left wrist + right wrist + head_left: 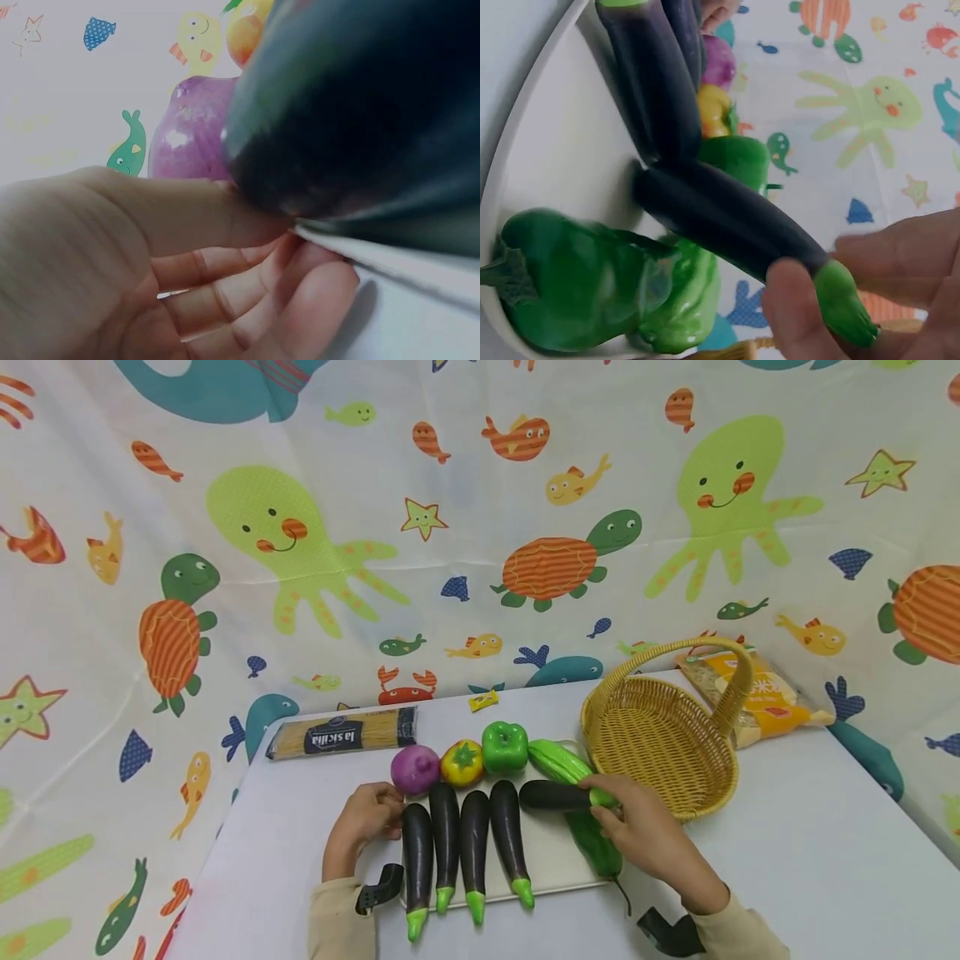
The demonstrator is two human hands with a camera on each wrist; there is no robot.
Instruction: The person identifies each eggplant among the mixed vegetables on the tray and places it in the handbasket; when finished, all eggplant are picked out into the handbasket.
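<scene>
Plainly, a white worktop [270,835] fills the lower middle of the head view, its far side running up to a pale cloth [465,547] printed with octopuses, turtles, starfish and fish that hangs round the place like a wall. On that surface lies a cream tray [551,862], and the left hand [366,817] has its corner pinched, thumb above the rim and fingers below. The right hand's [651,828] grip is closed with thumb and fingers on the green stem end of one eggplant [551,796], which lies crosswise over the tray, its dark end just beside four eggplants [474,847] laid side by side with stems toward the person. Along the tray's far side sit a purple onion [412,770], a yellow vegetable [462,763], a green bell pepper [505,748] and a pale green ridged vegetable [557,762]; a dark green pepper [596,846] lies at the right, its stalk past the rim. Farther back on the worktop are a pasta pack [341,733] at left, a small yellow packet [483,700], and, at right, a wicker basket [660,743] before an orange bag [761,697].
</scene>
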